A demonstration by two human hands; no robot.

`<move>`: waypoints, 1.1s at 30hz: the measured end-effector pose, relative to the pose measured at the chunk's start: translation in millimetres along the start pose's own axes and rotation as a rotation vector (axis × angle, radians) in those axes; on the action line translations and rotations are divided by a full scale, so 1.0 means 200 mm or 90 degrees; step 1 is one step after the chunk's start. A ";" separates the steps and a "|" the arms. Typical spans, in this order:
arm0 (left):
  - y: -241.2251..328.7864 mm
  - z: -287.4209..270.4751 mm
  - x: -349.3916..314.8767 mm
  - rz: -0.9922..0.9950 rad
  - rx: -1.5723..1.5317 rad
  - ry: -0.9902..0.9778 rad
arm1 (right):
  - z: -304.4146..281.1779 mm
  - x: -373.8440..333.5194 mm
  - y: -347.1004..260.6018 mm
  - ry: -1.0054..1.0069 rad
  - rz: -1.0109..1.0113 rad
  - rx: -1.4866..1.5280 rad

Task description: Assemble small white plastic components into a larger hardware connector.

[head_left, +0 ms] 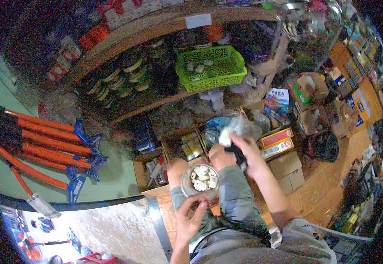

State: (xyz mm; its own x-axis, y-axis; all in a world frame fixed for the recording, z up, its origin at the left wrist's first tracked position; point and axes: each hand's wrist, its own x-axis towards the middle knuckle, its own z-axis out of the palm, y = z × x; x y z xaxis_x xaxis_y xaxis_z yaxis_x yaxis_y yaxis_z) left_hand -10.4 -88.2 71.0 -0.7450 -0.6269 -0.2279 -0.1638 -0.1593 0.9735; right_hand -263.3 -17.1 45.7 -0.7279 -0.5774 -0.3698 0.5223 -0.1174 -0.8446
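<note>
Between my knees stands a round, see-through tub (184, 188), filled with several small white plastic-looking pieces (204, 177) that have dark holes. The fingers of my left hand (192, 216) are closed on its near rim. Out past my right knee, my right hand (247, 153) pinches a white piece (225, 137) between thumb and fingers; motion blurs its shape. Up on the shelf ahead sits a bright green plastic basket (211, 81) of openwork, with a few pale pieces (199, 67) lying in it.
Rolls and round packs (132, 72) fill the wooden shelf (152, 105) left of the basket. Orange-handled tools with blue sleeves (53, 152) hang at the left. Open cartons and plastic bags (244, 127) crowd the floor ahead. A red and white box (277, 143) lies right of my hand.
</note>
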 end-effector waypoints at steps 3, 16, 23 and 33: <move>-0.04 -0.07 -0.09 0.007 0.003 -0.022 | 0.10 0.61 -0.06 0.137 -0.034 -0.091; -0.19 -0.24 -0.32 0.043 0.153 0.013 | 0.34 2.20 -0.28 -0.053 -0.466 -0.563; -0.05 -0.22 -0.24 -0.020 0.216 0.006 | 0.26 0.99 -0.34 -0.049 -0.331 -0.552; -0.09 -0.04 0.35 0.261 0.685 -0.174 | -0.60 -0.18 0.35 0.161 0.067 -0.048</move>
State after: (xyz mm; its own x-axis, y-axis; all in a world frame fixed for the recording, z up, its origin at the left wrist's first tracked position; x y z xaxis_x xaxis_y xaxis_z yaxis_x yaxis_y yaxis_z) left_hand -54.4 -136.5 37.3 -0.9606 -0.2776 -0.0117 -0.2437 0.8216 0.5153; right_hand -254.2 92.7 -47.3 -0.7641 -0.3624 -0.5336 0.5729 -0.0010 -0.8197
